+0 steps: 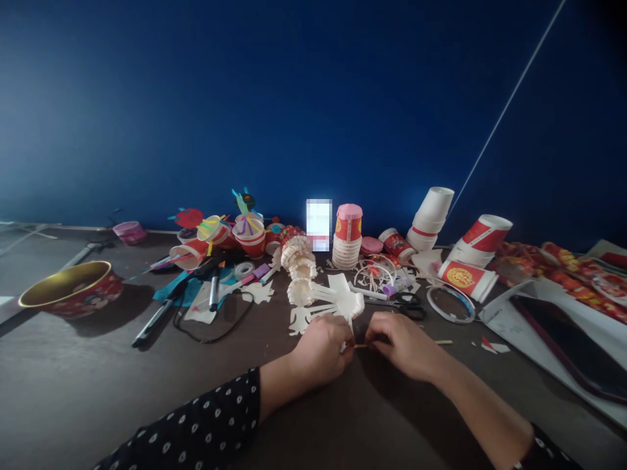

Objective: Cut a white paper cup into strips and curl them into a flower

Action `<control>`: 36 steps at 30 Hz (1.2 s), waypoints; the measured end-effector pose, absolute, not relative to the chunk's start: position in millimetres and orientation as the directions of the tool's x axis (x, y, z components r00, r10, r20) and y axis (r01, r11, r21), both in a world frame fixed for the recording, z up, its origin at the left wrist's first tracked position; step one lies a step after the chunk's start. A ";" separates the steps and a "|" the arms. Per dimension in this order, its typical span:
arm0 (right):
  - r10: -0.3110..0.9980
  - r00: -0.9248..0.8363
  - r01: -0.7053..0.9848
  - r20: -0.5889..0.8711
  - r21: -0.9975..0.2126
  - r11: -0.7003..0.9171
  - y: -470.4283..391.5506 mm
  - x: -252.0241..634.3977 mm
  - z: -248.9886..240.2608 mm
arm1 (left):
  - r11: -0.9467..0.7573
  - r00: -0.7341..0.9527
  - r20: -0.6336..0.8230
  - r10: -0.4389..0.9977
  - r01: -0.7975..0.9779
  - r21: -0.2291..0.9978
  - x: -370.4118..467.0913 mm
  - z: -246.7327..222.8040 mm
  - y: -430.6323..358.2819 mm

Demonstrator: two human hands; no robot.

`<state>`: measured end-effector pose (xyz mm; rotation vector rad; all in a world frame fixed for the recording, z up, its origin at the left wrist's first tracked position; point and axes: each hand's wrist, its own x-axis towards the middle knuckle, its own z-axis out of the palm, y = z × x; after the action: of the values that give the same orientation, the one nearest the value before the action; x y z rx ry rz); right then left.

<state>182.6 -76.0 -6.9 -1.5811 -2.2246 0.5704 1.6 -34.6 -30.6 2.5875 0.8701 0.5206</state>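
My left hand (pixel 323 344) is closed in a pinch at the left end of a thin wooden stick (pixel 361 346). A small whitish bit shows by its fingertips; I cannot make out what it is. Just to the right, my right hand (pixel 404 343) pinches the same stick. Beyond my right wrist a pale stick end (pixel 443 342) pokes out, probably of that stick. Right behind my hands lies a white paper cup cut into strips (pixel 345 301), its strips spread to the left. Cut white paper pieces (pixel 298 320) lie beside my left hand.
At the back stand stacked paper cups (pixel 347 251) and leaning white cups (pixel 431 219). Scissors (pixel 410 305) and a tape roll (pixel 450 304) lie right of centre. A phone (pixel 568 343) rests far right. Leftward are a marker (pixel 214 290), a black-and-silver pen-like tool (pixel 159 321) and a gold-lined bowl (pixel 73 297).
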 end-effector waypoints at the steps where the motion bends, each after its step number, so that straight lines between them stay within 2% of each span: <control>1: 0.947 -0.318 0.801 0.052 -0.519 0.298 -76.5 181.5 -6.6 | -0.745 0.742 0.228 0.631 0.498 0.444 1.7 -30.9 -34.3; 7: 0.938 -0.338 0.760 0.081 -0.564 0.323 -77.4 175.2 -8.6 | -0.753 0.746 0.253 0.616 0.463 0.467 1.1 -35.8 -32.8; 13: 0.937 -0.338 0.777 0.086 -0.537 0.329 -79.5 172.7 -8.4 | -0.749 0.737 0.250 0.628 0.485 0.452 1.8 -34.8 -33.9; 18: 0.936 -0.335 0.839 0.104 -0.420 0.347 -85.2 169.7 -1.5 | -0.748 0.738 0.226 0.635 0.515 0.419 3.6 -33.2 -34.3; 24: 0.942 -0.336 0.924 -0.004 -0.194 0.329 -94.1 157.1 3.4 | -0.748 0.743 0.219 0.632 0.510 0.425 3.3 -30.6 -33.6; 28: 0.954 -0.301 0.952 0.007 -0.062 0.301 -101.1 147.0 2.8 | -0.766 0.747 0.249 0.617 0.496 0.410 3.2 -33.5 -32.6; 36: 0.949 -0.316 0.949 0.016 0.000 0.316 -104.7 140.2 -0.4 | -0.773 0.746 0.263 0.612 0.493 0.400 2.0 -32.8 -33.1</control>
<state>140.2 -104.7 -0.4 -1.8290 -2.5378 -0.0150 2.0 -33.1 -32.8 2.6411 0.8589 0.5524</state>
